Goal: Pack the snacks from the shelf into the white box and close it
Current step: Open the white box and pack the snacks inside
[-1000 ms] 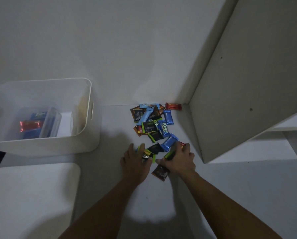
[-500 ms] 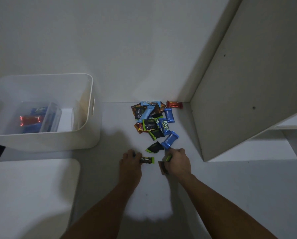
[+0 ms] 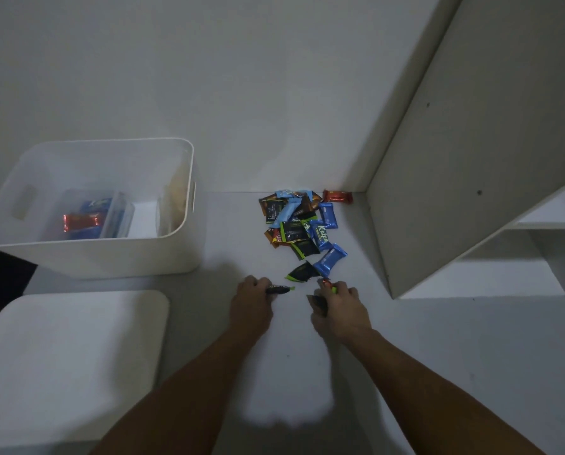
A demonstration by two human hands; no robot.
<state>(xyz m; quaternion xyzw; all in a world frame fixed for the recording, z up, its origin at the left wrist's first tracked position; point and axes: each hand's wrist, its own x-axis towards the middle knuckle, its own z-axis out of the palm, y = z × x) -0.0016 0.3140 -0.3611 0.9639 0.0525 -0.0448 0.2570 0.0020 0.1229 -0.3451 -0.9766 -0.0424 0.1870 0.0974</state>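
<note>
A pile of small snack packets (image 3: 302, 226) in blue, black, green and orange lies on the white shelf floor near the back corner, with a red packet (image 3: 337, 196) at its far edge. My left hand (image 3: 249, 303) is closed on a black and green packet (image 3: 279, 289). My right hand (image 3: 338, 308) grips a few packets, a dark one (image 3: 317, 302) sticking out at the left. Both hands sit just in front of the pile. The white box (image 3: 116, 254) stands open at the left, with several snacks (image 3: 84, 220) inside.
The box's white lid (image 3: 67, 359) lies flat in front of the box at the lower left. A white upright shelf panel (image 3: 471, 152) rises at the right, with lower compartments (image 3: 517, 257) beyond it. The back wall stands right behind the pile.
Both hands have drawn back from the pile toward me, each closed on packets taken from its near edge. One black and green packet stays loose at the pile's front.
</note>
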